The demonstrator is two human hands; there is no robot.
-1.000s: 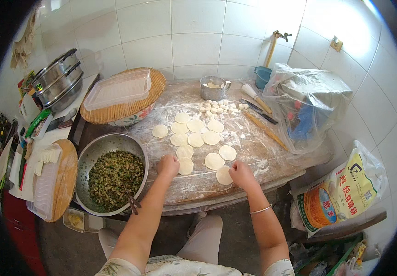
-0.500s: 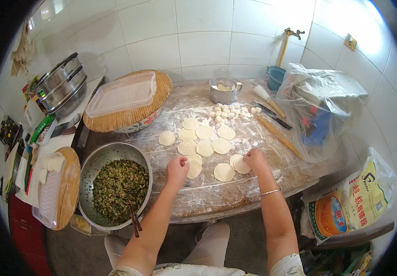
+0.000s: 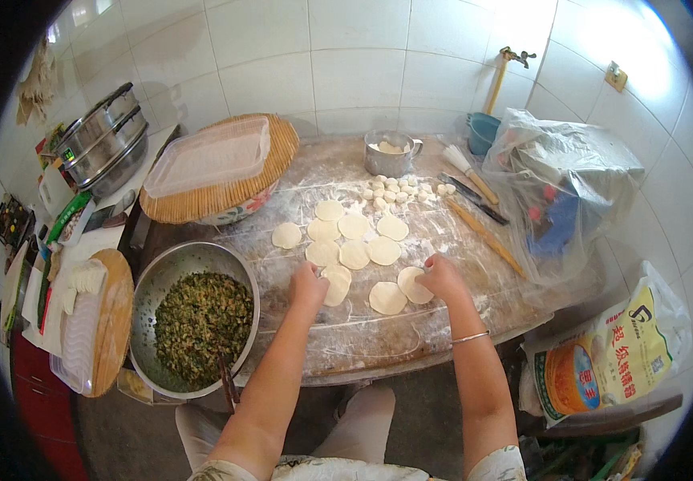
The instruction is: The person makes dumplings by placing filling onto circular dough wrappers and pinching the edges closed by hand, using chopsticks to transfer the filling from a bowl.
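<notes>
Thin round dumpling wrappers (image 3: pixel 354 255) lie in a loose cluster on the floured wooden board (image 3: pixel 387 345). My left hand (image 3: pixel 309 287) is closed in a pinch at the left edge of a near wrapper (image 3: pixel 336 290), which overlaps another. My right hand (image 3: pixel 440 277) pinches the right edge of a wrapper (image 3: pixel 415 285) on the right. Between the hands lies a single flat wrapper (image 3: pixel 387 298), close to the right one. The fingertips are partly hidden by the hands. Small dough pieces (image 3: pixel 395 192) sit behind the cluster.
At left stands a steel bowl (image 3: pixel 147 301) of green minced filling with chopsticks (image 3: pixel 227 383). Behind it, a woven lid (image 3: pixel 278 164) carries a plastic tray. Farther back are a metal cup (image 3: pixel 389 163), a rolling pin (image 3: pixel 487 238) and a brush (image 3: pixel 472 175). A flour bag (image 3: pixel 611 353) is at right.
The overlapping wrappers beside each hand now lie more nearly on top of one another. Both hands stay closed at about the same places, and the view has shifted slightly.
</notes>
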